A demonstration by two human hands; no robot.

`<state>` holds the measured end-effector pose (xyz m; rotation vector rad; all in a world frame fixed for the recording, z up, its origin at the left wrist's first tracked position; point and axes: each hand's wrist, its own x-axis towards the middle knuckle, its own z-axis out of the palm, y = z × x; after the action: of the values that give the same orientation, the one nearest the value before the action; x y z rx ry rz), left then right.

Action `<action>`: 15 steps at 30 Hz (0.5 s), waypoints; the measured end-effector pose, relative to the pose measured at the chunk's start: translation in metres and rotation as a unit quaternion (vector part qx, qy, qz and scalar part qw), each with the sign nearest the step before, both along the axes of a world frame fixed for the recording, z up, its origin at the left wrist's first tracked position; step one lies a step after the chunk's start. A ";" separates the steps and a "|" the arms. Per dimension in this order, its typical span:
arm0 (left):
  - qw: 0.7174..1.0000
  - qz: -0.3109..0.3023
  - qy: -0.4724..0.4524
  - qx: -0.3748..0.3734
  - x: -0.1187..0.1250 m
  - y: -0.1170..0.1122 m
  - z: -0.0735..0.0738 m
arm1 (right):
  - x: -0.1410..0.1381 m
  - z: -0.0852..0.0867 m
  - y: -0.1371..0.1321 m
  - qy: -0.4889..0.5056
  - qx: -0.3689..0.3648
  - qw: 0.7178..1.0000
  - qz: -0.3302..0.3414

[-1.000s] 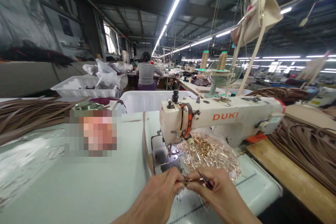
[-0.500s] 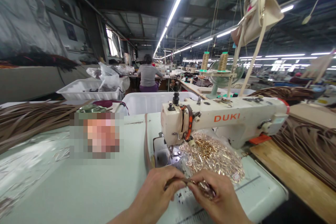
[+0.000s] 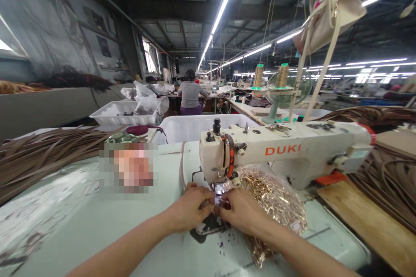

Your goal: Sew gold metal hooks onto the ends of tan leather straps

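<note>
Both my hands meet under the head of a white DUKI sewing machine (image 3: 286, 151), at its needle plate (image 3: 208, 227). My left hand (image 3: 190, 207) is closed, pinching the end of a thin brown strap (image 3: 182, 162) that runs away across the table. My right hand (image 3: 240, 210) is closed too, fingertips against the left ones near the presser foot; what it pinches is hidden. A clear bag of gold metal clasps (image 3: 276, 197) lies right behind my right hand.
Piles of brown straps lie at the left (image 3: 48, 151) and at the right (image 3: 386, 173). White plastic bins (image 3: 191, 125) stand behind the pale green table (image 3: 97, 225). A wooden board (image 3: 367, 220) lies at right. A person (image 3: 191, 95) sits at a far workstation.
My hands have moved forward from the table's near edge to the needle area, carrying the strap end with them. The camera has shifted slightly right and closer.
</note>
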<state>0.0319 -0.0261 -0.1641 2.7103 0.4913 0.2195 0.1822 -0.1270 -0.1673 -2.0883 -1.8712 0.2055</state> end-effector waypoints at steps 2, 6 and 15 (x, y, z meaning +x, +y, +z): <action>0.999 -0.002 0.033 0.008 0.006 0.008 0.001 | 0.005 -0.003 0.007 -0.016 -0.006 1.000 -0.002; 0.995 -0.011 0.092 0.019 0.014 0.015 0.001 | 0.016 -0.009 0.007 -0.002 0.000 0.999 0.040; 0.993 0.062 0.081 0.052 0.008 0.018 -0.001 | 0.031 -0.018 0.006 -0.004 0.071 0.957 0.281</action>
<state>0.0403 -0.0081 -0.1649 2.8159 0.7151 0.0601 0.2129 -0.1206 -0.1852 -1.4233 -2.3665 0.1852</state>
